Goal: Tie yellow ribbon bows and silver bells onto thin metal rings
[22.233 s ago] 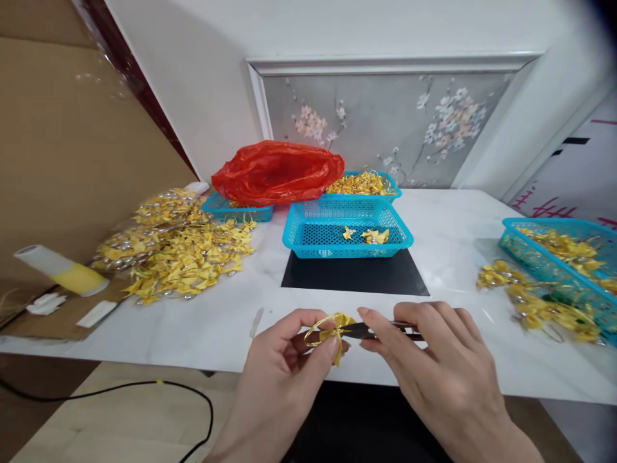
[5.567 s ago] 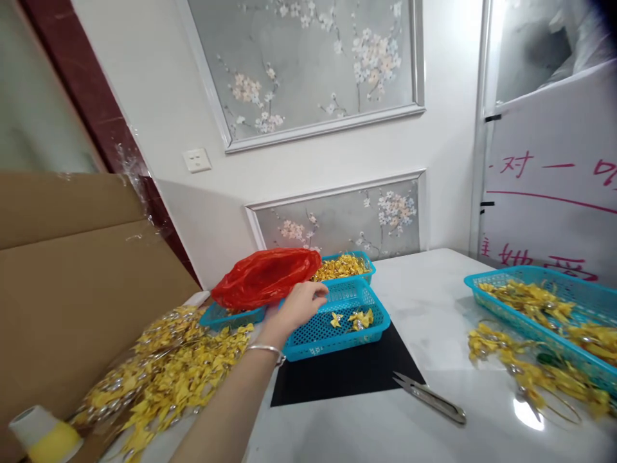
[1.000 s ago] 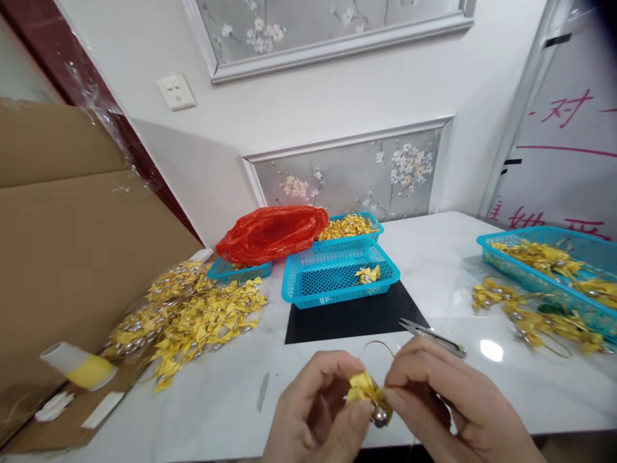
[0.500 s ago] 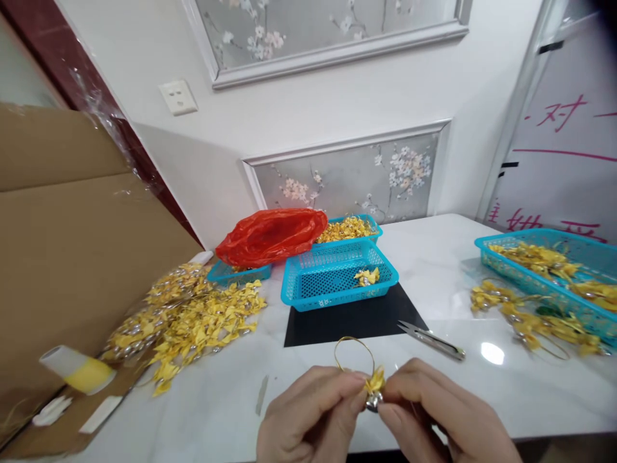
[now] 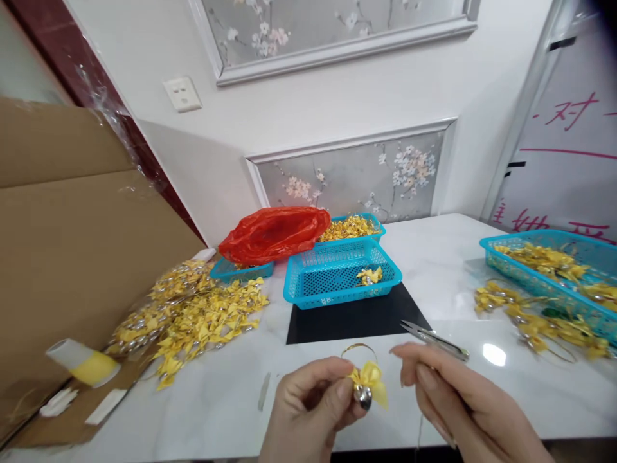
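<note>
My left hand pinches a small ornament, a yellow ribbon bow with a shiny silver bell under it. From its top rises a thin gold cord loop. My right hand is just to the right, apart from the bow, with its thumb and fingers pressed together. A faint thin strand hangs below those fingers; what they hold is too small to make out. Thread snips lie on the table beyond my right hand.
A blue basket with one bow stands on a black mat. Behind it are a red plastic bag and more baskets. Yellow bows are heaped at left beside a cardboard box. Another blue basket and loose bows are at right.
My right hand has let go of the ornament and moved right, away from it. The bow and bell now show more fully in my left hand. The view has shifted slightly.
</note>
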Available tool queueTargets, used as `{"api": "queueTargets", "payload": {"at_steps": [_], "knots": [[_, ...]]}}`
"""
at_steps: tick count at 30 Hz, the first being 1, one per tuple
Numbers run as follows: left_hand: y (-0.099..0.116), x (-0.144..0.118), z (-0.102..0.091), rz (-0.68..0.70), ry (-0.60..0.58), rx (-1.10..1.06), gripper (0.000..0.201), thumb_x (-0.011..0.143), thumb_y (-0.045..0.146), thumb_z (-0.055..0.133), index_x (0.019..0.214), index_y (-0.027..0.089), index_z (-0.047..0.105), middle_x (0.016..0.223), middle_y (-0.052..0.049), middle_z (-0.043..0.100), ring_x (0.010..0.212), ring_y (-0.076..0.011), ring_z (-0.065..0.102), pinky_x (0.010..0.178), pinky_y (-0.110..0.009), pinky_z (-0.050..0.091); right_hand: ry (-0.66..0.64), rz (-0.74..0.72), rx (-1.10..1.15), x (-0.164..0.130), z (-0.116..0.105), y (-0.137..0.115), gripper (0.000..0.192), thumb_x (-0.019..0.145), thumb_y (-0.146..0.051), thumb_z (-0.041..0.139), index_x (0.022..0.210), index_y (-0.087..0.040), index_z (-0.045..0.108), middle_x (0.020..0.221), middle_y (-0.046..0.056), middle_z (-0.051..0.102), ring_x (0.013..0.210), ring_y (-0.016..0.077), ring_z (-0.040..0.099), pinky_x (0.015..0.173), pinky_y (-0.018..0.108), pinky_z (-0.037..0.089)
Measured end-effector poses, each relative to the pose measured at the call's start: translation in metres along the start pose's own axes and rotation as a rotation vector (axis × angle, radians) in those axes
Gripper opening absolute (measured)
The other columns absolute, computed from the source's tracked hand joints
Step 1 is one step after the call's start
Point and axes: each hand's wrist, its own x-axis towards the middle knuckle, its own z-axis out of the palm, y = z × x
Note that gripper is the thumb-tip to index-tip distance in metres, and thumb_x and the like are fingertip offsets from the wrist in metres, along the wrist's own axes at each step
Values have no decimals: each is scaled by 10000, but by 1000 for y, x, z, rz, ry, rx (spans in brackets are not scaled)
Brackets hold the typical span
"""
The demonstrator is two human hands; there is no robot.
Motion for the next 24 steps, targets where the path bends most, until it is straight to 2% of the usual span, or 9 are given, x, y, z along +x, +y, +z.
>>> {"api": "queueTargets", "payload": {"at_steps": [2,5,8,10,12,16,21,24], "knots": [[1,1,0,-95,-11,-104,265,426,237,977,598,193,780,564,24,759,510,-81,691,536,-135,579,20,-1,5,-1,1,4,234,1002,-394,432,1204,-379,550,816,-30,626,468,79,465,443,188,410],[2,3,-2,-212,-39,-199,287,424,159,976,633,197,783,612,28,776,548,-83,722,566,-116,585,-25,-90,-108,2,5,3,161,1015,-317,424,1044,-328,582,686,-53,636,504,86,540,518,165,471],[3,4,-8,-267,-92,-262,254,517,89,939,690,209,797,683,9,801,609,-105,757,610,-121,594,-145,-323,-254,9,6,-3,198,984,-181,446,889,-267,597,718,-25,640,600,98,615,575,157,520],[3,4,-14,-288,-132,-306,230,602,33,886,718,214,803,725,-3,813,649,-113,770,635,-127,599,-133,-493,-345,14,6,-6,196,954,-128,462,914,-249,612,814,12,637,660,116,643,580,175,540],[4,4,-18,-305,-168,-352,234,674,-5,829,754,213,809,772,-15,825,686,-117,776,655,-135,604,-82,-573,-425,17,6,-9,183,933,-112,498,939,-239,630,799,20,598,630,123,626,527,183,526],[7,4,-23,-340,-202,-437,254,712,-47,783,812,184,819,816,-56,831,741,-128,777,671,-133,601,-21,-629,-531,18,10,-13,176,926,-95,515,926,-215,644,735,5,520,542,100,535,430,185,442],[4,7,-24,-353,-250,-466,254,704,-21,806,847,188,823,860,-79,832,762,-138,782,689,-136,601,52,-659,-516,16,19,-14,194,913,-64,503,910,-207,634,736,11,509,562,102,526,457,202,434],[2,9,-26,-353,-287,-472,279,679,-16,828,850,203,821,872,-65,834,763,-134,782,681,-133,601,41,-675,-501,17,20,-13,192,913,-52,501,919,-194,631,727,15,500,562,101,526,461,201,437]]}}
